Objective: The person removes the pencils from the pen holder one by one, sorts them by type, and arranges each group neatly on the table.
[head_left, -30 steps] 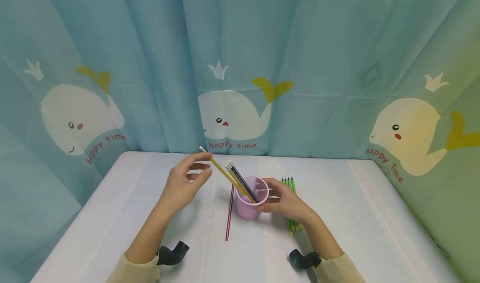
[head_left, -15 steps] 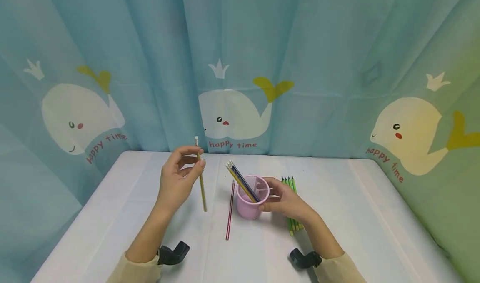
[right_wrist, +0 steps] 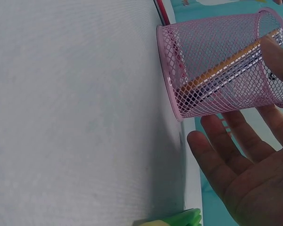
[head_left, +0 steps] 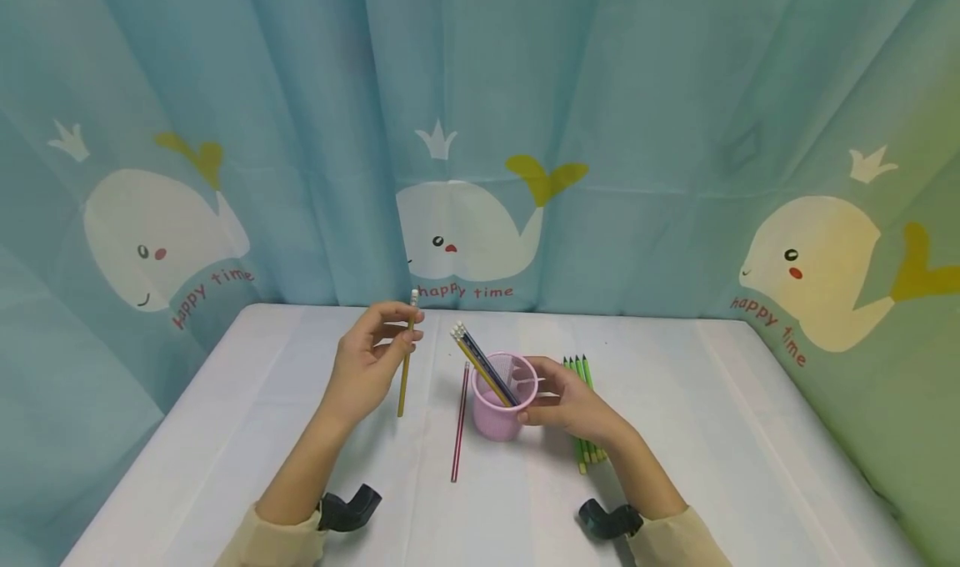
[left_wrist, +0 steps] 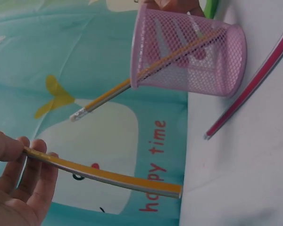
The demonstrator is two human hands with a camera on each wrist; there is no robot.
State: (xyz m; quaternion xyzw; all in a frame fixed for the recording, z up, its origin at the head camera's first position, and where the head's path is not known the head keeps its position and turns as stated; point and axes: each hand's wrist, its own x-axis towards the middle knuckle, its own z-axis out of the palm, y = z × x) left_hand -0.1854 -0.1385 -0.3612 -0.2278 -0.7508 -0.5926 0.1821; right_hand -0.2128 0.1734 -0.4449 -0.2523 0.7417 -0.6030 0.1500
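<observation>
My left hand [head_left: 367, 371] pinches a yellow pencil [head_left: 403, 388] near its white eraser, between thumb and fingers. The pencil stands nearly upright, eraser up, left of the cup; in the left wrist view its lower end [left_wrist: 172, 189] shows no sharpened point. My right hand [head_left: 567, 400] grips a pink mesh pencil cup [head_left: 495, 423] from the right, thumb at the near side and fingers behind. Inside the cup lean several yellow and dark blue pencils [head_left: 483, 363], eraser ends up and tilted left. Some of the right fingers are hidden behind the cup.
On the white table [head_left: 660, 434], a dark red pencil [head_left: 460, 434] lies just left of the cup. Several green pencils [head_left: 588, 371] lie side by side, partly under the right hand and wrist. A blue curtain [head_left: 645, 242] with printed whales hangs behind the table.
The yellow pencil has come out of the cup in my left hand, moved left, turned upright, then shifted slightly right. The right hand and the cup have stayed put.
</observation>
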